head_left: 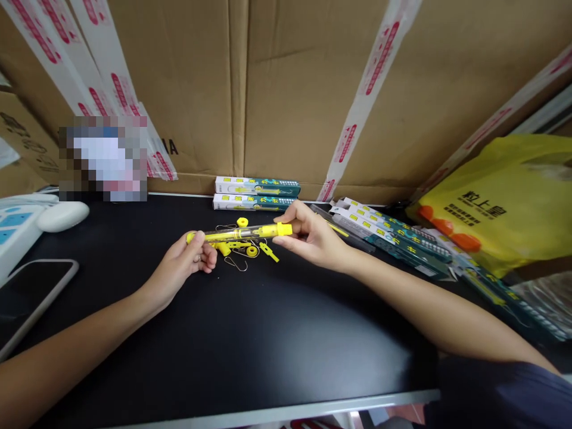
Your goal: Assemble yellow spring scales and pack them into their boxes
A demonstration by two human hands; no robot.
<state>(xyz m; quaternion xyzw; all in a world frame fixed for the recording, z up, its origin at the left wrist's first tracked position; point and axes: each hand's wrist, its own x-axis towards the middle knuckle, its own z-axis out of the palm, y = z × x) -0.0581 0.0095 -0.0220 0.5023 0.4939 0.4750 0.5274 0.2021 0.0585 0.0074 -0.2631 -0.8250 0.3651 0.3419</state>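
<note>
A spring scale (pixel 239 233) with a clear tube and yellow end pieces is held nearly level above the black table. My left hand (pixel 190 256) grips its left end, fingers curled round it. At the other end, my right hand (pixel 308 235) pinches the yellow cap (pixel 284 229) between thumb and fingers. Loose parts lie under and behind the tube: a yellow ring (pixel 252 251), a yellow nut-like piece (pixel 242 222), a flat yellow strip (pixel 269 252) and a bent wire hook (pixel 236 263). The tube partly hides several of these parts.
Two slim printed boxes (pixel 257 202) lie against the cardboard wall (pixel 286 89). More such boxes (pixel 393 238) are piled at right, beside a yellow plastic bag (pixel 500 202). On the left are a phone (pixel 36 292) and a white power strip (pixel 18 226).
</note>
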